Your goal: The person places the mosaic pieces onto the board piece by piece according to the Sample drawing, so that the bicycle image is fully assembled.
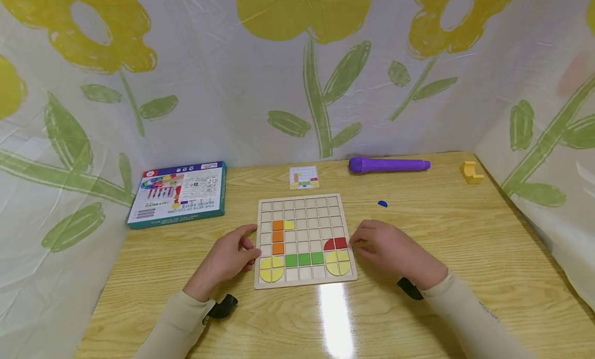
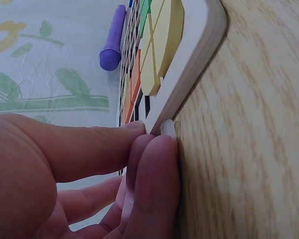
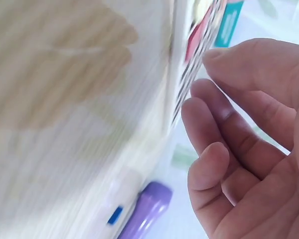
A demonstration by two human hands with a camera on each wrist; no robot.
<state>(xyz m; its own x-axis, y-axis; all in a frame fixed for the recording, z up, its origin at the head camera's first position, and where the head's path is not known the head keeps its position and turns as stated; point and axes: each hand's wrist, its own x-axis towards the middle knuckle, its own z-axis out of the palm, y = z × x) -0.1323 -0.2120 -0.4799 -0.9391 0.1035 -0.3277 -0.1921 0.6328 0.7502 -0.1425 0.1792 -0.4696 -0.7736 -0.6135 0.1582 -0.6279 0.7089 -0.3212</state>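
Note:
A wooden grid board [image 1: 303,215] lies on the table, bearing orange squares [image 1: 277,236], green squares [image 1: 304,259], red pieces [image 1: 341,243] and yellow quarter-circles [image 1: 271,269]. At its left edge, my left hand [image 1: 228,254] pinches the rim between thumb and fingers, as the left wrist view shows up close. My right hand [image 1: 384,248] is beside the right edge, fingers loosely bent; in the right wrist view thumb and fingers stand apart with nothing between them. A blue half-round piece [image 1: 382,204] lies on the table beyond the right hand. Behind the board lies a pattern card [image 1: 304,177] with a similar coloured layout.
A flat toy box [image 1: 178,193] lies at the back left. Along the back lies a purple microphone-shaped object [image 1: 389,165], with a small yellow block [image 1: 472,173] at the far right. A flower-printed cloth [image 1: 223,90] encloses the table's back and sides.

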